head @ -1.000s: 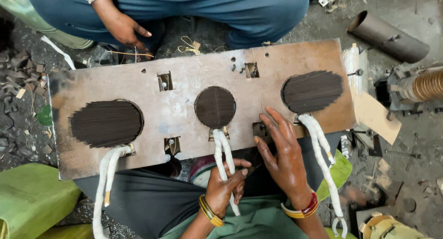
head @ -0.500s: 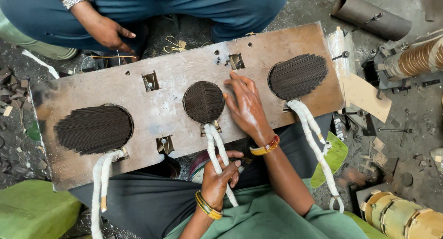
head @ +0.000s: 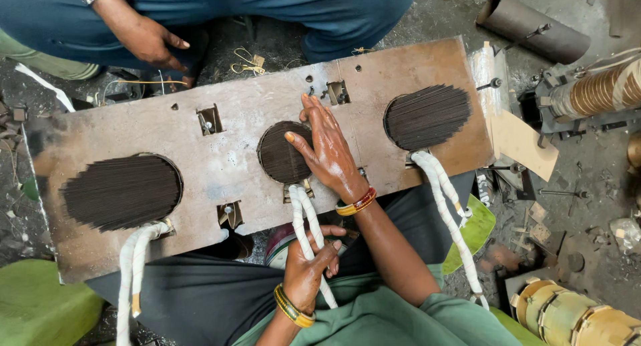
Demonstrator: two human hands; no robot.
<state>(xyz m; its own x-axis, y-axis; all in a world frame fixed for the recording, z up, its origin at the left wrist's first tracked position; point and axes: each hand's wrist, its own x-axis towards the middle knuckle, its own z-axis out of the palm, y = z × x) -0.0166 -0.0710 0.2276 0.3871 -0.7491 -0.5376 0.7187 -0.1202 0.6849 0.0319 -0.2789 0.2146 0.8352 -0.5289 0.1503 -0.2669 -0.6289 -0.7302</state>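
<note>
Our right hand (head: 327, 149) has moved up the brown metal plate (head: 227, 129). A second ago it lay near the plate's close edge, beside the white cords. Half a second ago it was on the plate, next to the middle dark round patch (head: 284, 152). Now it lies flat over that patch's right side, and its fingers reach the small square hole (head: 337, 92) above. Our left hand (head: 308, 266) was closed on the middle white cords (head: 304, 216); now its fingers are looser around them.
</note>
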